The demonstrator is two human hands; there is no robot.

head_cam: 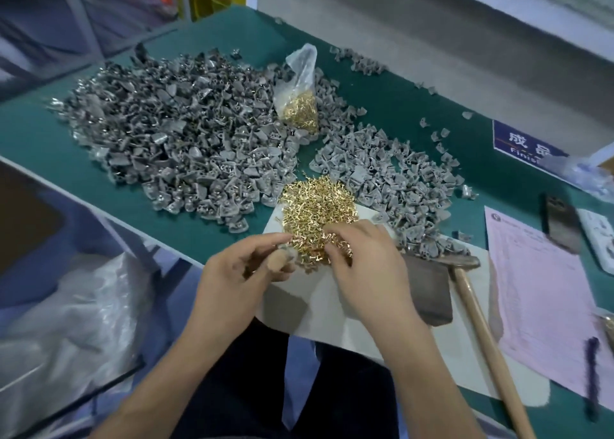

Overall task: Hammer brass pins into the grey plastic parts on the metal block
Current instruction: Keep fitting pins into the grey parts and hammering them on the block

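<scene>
A person's left hand (242, 269) pinches a grey plastic part (286, 254). The right hand (362, 265), fingers curled, picks at the brass pins (315, 212) heaped just beyond. Metal block (428, 292) and hammer (478, 305) lie right, nearest that hand.

I see a pink paper (545, 305) at the right edge of the green bench (392, 106). A dark pen (593, 375) lies on it. A phone (561, 227) sits just past it, and a blue sign (525, 144) farther back.
</scene>
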